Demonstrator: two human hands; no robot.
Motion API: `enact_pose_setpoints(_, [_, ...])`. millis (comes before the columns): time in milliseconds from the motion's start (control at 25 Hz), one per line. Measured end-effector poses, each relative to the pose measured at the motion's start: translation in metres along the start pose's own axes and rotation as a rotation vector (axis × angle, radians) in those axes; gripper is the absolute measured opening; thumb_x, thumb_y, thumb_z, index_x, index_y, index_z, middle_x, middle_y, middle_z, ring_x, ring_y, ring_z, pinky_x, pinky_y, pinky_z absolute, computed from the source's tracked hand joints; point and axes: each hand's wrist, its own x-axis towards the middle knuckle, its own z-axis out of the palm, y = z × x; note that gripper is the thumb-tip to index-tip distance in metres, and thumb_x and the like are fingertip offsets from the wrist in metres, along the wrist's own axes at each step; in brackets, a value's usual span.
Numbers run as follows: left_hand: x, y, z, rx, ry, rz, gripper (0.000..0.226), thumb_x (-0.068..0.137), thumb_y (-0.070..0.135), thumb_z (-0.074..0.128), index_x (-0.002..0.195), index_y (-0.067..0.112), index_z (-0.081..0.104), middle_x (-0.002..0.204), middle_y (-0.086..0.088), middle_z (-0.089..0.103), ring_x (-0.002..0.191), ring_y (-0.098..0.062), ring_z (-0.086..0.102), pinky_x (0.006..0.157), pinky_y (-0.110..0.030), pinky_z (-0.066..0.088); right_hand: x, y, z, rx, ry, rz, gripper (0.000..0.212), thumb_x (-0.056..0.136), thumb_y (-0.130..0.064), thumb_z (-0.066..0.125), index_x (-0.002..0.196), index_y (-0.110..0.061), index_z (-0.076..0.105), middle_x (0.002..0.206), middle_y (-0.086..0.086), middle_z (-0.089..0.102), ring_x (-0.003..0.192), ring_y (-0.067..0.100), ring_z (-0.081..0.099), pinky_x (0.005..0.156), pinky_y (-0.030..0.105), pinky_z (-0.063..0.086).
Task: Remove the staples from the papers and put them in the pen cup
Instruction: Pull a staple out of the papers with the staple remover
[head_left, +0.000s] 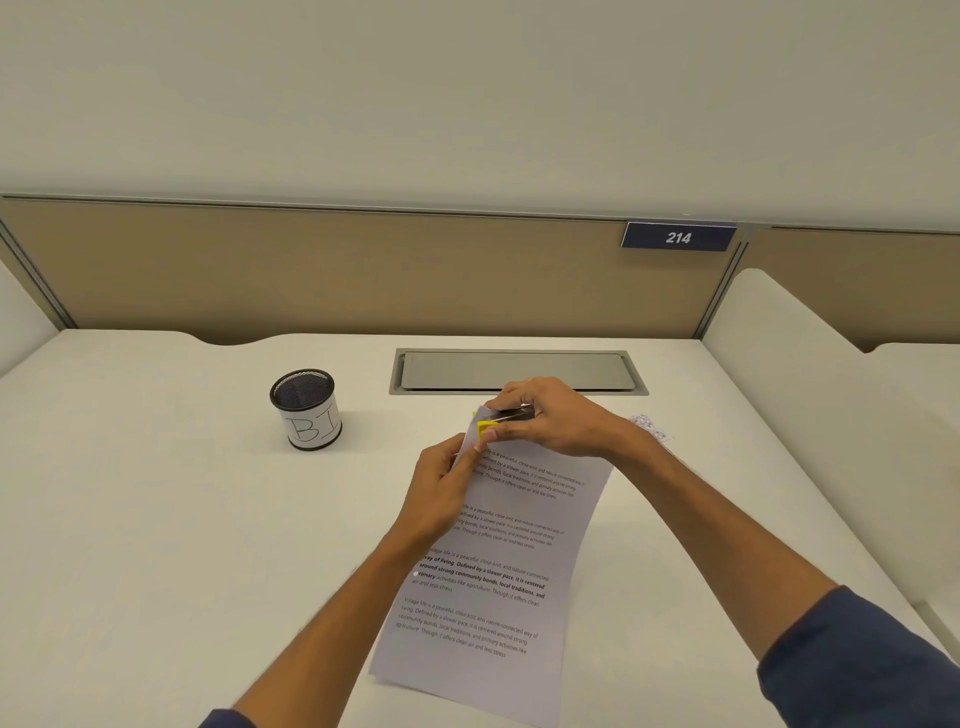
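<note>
Both hands (493, 441) pinch the papers' (498, 571) top corner.

White desk (156, 519): mesh pen cup (305, 409) left, printed papers (488, 587) centre, grey hatch (517, 371) behind.

head view: looking forward and down from the person's head | facing the table (156, 519) and the partition (363, 270) behind it | sitting close, wide-angle | single view only

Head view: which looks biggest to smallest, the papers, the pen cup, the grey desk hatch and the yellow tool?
1. papers
2. grey desk hatch
3. pen cup
4. yellow tool, mostly hidden by the right hand
</note>
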Motion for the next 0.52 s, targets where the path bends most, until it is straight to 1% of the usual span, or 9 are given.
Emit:
enact_pose_setpoints(200, [0.0025,-0.0009,0.0014,-0.059,-0.009,0.042,0.028,0.103,0.028,0.048,0.119,0.015,0.067,0.107,-0.01,0.074,0.096,-0.029,0.072,0.085,-0.05,0.058,0.0,0.0007,0.0012,0.045,0.025,-0.025,0.025,0.086,-0.037,0.069,0.108,-0.025,0.075,0.099,-0.006,0.068,0.093,0.013,0.063,0.088,0.037,0.05])
enact_pose_setpoints(280, [0.0026,-0.0014,0.0012,-0.065,-0.01,0.055,0.027,0.103,0.027,0.048,0.119,0.015,0.067,0.108,-0.01,0.074,0.098,-0.029,0.071,0.087,-0.051,0.057,0.0002,0.0015,0.0005,0.057,0.027,-0.032,0.024,0.086,-0.035,0.069,0.106,-0.024,0.075,0.098,-0.005,0.069,0.092,0.012,0.063,0.088,0.038,0.05])
enact_pose_setpoints(440, [0.0031,-0.001,0.0024,-0.052,-0.005,0.059,0.028,0.103,0.027,0.048,0.12,0.016,0.067,0.108,-0.009,0.074,0.098,-0.028,0.071,0.088,-0.053,0.057,0.0004,0.0017,-0.0018,0.075,0.017,-0.033,0.023,0.084,-0.034,0.071,0.104,-0.024,0.076,0.099,-0.002,0.07,0.092,0.015,0.064,0.088,0.04,0.05])
enact_pose_setpoints(520, [0.0032,0.0001,0.0024,-0.045,-0.005,0.059,0.028,0.103,0.03,0.048,0.121,0.018,0.066,0.108,-0.008,0.074,0.098,-0.028,0.072,0.087,-0.053,0.057,-0.0007,0.0008,-0.0018,0.091,0.026,-0.037,0.023,0.083,-0.034,0.072,0.104,-0.024,0.076,0.1,-0.002,0.07,0.093,0.014,0.064,0.088,0.037,0.05])
